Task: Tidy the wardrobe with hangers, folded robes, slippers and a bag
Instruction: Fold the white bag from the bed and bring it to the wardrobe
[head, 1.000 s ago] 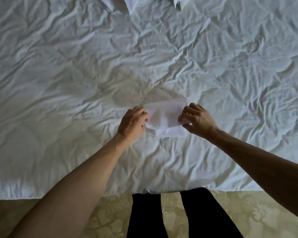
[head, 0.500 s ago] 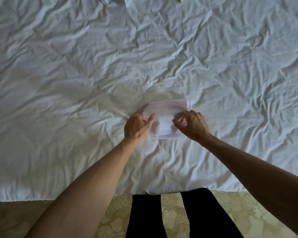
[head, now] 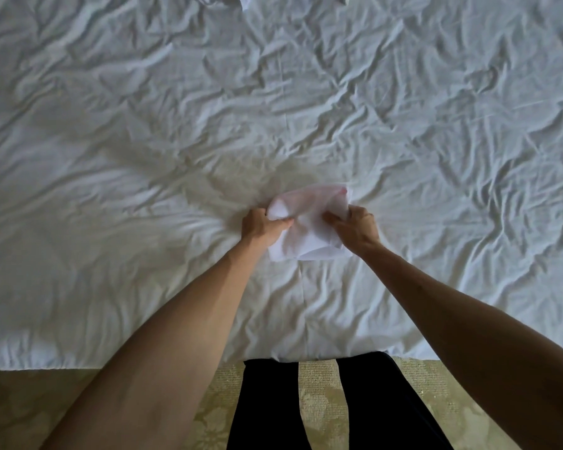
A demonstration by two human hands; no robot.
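The left hand (head: pixel 263 226) grips the upper left corner of a small white bag (head: pixel 307 230), fingers curled around a bunched fold of the material. The right hand (head: pixel 355 227) pinches the right edge of the same bag, thumb and fingers closed on the fabric. Both forearms extend forward from the bottom of the view and converge on the bag.

The bag is a thin, white, partly translucent item, folded into a roughly rectangular shape. Its upper portion is raised and rumpled between the two hands; its lower portion lies flat, with a straight bottom edge and layered corners showing at the lower right. A faint pinkish tint shows near its upper right corner; what causes it cannot be determined.

The bag rests on a white bed sheet (head: pixel 436 141), near the bed's front edge and roughly centred. The sheet is heavily creased across its whole surface. White pieces of fabric or paper (head: pixel 245 1) protrude at the top edge of the view; their identity cannot be determined.

Below the bed edge, dark trouser legs (head: pixel 364 410) stand on a beige, floral-patterned carpet (head: pixel 215 417).
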